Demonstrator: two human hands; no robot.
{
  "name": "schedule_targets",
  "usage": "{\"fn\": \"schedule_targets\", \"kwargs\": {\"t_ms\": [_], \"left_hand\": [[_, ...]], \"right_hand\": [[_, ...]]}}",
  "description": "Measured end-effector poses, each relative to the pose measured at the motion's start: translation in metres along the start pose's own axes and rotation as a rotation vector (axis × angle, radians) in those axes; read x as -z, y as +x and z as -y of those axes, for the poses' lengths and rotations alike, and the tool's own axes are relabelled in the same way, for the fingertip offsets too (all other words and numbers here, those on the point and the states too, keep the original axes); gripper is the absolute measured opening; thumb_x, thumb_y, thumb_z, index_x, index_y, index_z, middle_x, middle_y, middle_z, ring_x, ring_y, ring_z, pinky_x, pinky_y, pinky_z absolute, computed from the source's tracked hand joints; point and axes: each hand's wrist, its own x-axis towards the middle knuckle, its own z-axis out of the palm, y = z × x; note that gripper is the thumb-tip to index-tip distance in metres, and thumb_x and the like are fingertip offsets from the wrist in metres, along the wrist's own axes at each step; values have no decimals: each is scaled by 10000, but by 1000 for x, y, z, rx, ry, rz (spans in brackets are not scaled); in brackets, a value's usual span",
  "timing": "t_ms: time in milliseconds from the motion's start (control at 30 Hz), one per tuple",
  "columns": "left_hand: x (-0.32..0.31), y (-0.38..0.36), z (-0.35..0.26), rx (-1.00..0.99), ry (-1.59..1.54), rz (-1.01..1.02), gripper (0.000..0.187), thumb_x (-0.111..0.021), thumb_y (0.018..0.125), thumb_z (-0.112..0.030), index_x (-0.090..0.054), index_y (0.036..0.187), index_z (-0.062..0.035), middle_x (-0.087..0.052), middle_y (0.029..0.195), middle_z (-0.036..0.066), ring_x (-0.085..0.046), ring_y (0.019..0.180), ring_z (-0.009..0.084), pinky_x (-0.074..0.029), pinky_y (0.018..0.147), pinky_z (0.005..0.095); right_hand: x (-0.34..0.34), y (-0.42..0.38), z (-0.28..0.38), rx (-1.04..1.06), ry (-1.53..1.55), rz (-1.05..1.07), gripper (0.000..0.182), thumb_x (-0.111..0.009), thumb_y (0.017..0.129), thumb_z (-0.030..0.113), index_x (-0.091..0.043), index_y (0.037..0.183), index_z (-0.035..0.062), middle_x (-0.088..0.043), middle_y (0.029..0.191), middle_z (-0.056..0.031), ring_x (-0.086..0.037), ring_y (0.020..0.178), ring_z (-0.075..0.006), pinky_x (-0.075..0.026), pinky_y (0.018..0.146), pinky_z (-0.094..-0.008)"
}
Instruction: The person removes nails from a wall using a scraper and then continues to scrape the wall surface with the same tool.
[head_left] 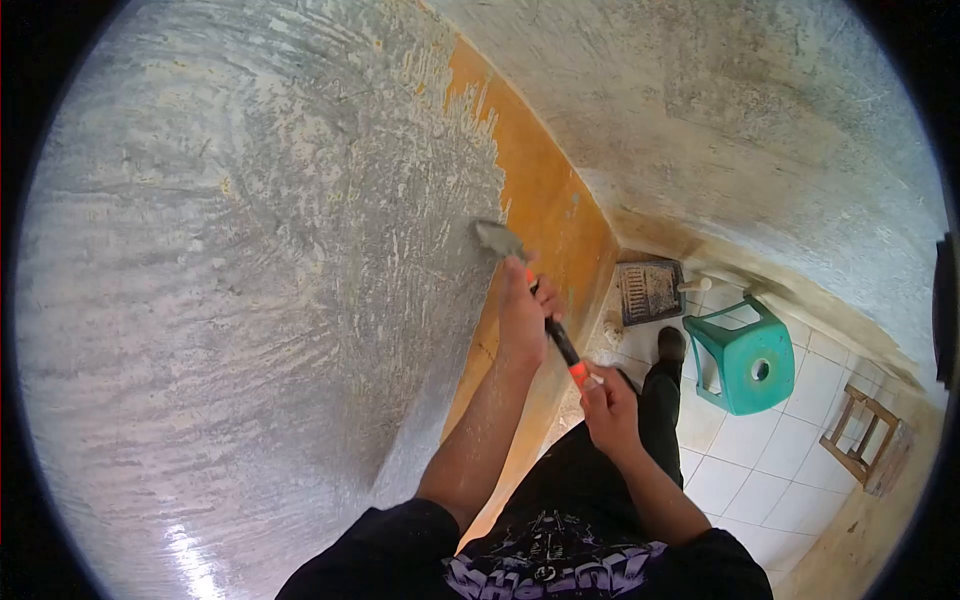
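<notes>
A scraper [566, 346] with a black and orange handle and a flat grey metal blade slants across the middle of the view. My left hand [522, 318] wraps the upper handle just below the blade. Lower down, my right hand [610, 408] grips the orange end of the handle. The blade, slightly blurred, lies over the ragged edge between the streaked grey surface [300, 250] of the left wall and a strip of orange paint [550, 190]. That orange strip runs along the corner and down beside my legs.
On the white tiled floor [745, 450] stands a green plastic stool [775, 345]. A dirty black paint tray [650, 292] lies in the corner beside a pale cylinder [697, 284]. A small wooden frame [850, 455] rests near the right wall [760, 130]. My shoe [671, 345] is close to the stool.
</notes>
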Motion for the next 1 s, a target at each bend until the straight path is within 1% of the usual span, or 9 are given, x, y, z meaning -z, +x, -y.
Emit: {"fn": "schedule_targets", "kwargs": {"t_ms": [133, 233, 333, 467, 567, 633, 700, 833, 1000], "left_hand": [[-34, 33, -31, -41, -23, 88, 415, -338, 1049, -520, -448, 1194, -146, -326, 627, -47, -329, 517, 75, -343, 511, 259], [-35, 35, -31, -83, 22, 97, 416, -340, 1049, -518, -449, 1194, -143, -323, 633, -47, -328, 518, 76, -347, 514, 264], [-18, 8, -16, -3, -3, -21, 432, -346, 1046, -526, -446, 1195, -134, -313, 633, -49, -328, 519, 78, -347, 512, 263], [-1, 0, -6, 9, 14, 32, 437, -349, 1041, -530, -414, 1201, -129, -331, 662, -29, -343, 532, 86, -355, 516, 263], [-20, 26, -22, 18, 2, 63, 437, -346, 1044, -531, -413, 1209, -132, -312, 644, -41, -328, 525, 86, -361, 539, 271], [-33, 38, -32, -6, -14, 117, 436, -347, 1043, -533, -408, 1205, -133, -314, 651, -39, -332, 530, 87, -364, 547, 273], [-31, 33, -29, -10, 5, 101, 429, -350, 1042, -531, -409, 1197, -136, -319, 655, -38, -337, 535, 89, -363, 546, 272], [-10, 1, -14, 16, 3, 55, 412, -350, 1045, -524, -411, 1192, -144, -330, 661, -34, -343, 544, 90, -361, 549, 275], [-26, 20, -19, 48, -61, 53, 406, -339, 1047, -525, -414, 1182, -150, -331, 657, -32, -339, 536, 91, -361, 552, 280]], "right_hand": [[-4, 40, 32, 26, 83, -27, 328, -541, 1014, 212, -581, 1277, 20, -489, 672, 47, -416, 585, -20, -336, 528, -205], [-5, 43, 33, 63, 139, -20, 316, -533, 1017, 205, -580, 1268, 18, -486, 672, 46, -411, 585, -17, -330, 526, -203], [0, 15, 18, -22, 24, 12, 302, -529, 1019, 196, -584, 1258, 19, -487, 671, 48, -409, 582, -17, -332, 530, -202], [-1, 1, 10, -48, 99, 17, 301, -531, 1014, 189, -582, 1258, 20, -485, 662, 48, -412, 575, -18, -333, 519, -207], [-1, 27, 35, -25, 4, -24, 306, -533, 1014, 197, -580, 1265, 28, -487, 664, 43, -413, 575, -21, -334, 516, -208], [-1, 35, 41, -36, 99, -20, 317, -539, 1010, 209, -579, 1269, 31, -491, 667, 40, -424, 579, -26, -342, 520, -207], [0, 39, 39, -27, 160, -9, 322, -540, 1007, 213, -580, 1269, 29, -488, 666, 42, -428, 579, -26, -342, 520, -204], [6, 12, 25, -56, 53, 25, 312, -541, 1012, 214, -586, 1264, 35, -475, 660, 48, -411, 569, -26, -331, 512, -203], [16, 26, 45, -98, 46, 16, 302, -538, 1015, 213, -594, 1256, 41, -469, 649, 51, -398, 560, -19, -310, 493, -214]]}}
